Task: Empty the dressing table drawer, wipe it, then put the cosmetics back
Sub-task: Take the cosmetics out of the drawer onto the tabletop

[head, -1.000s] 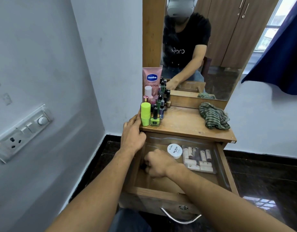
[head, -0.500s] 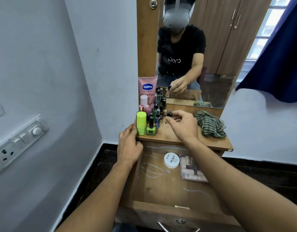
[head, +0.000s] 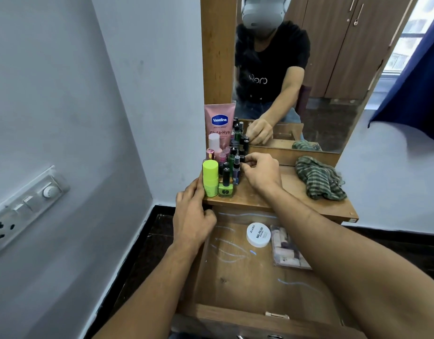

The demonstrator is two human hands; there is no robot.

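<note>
The wooden drawer (head: 247, 285) stands pulled out below the dressing table top (head: 267, 194). A white round nail polish jar (head: 258, 234) and a clear packet of small cosmetics (head: 285, 248) lie in its far right part. My right hand (head: 260, 171) pinches a small black-capped bottle (head: 242, 159) at the right edge of a cluster of nail polish bottles (head: 229, 172) on the table top. My left hand (head: 192, 214) rests on the table's front left corner, fingers against a lime green tube (head: 210, 178).
A pink Vaseline tube (head: 219, 123) leans against the mirror frame. A green striped cloth (head: 318, 178) lies crumpled on the table's right side. The mirror (head: 333, 69) rises behind. A wall with a switch panel (head: 22, 209) is close on the left.
My right hand lifted a small bottle out of the drawer's left part, carried it up over the table top, and now holds it beside the bottle cluster. My left hand stayed put.
</note>
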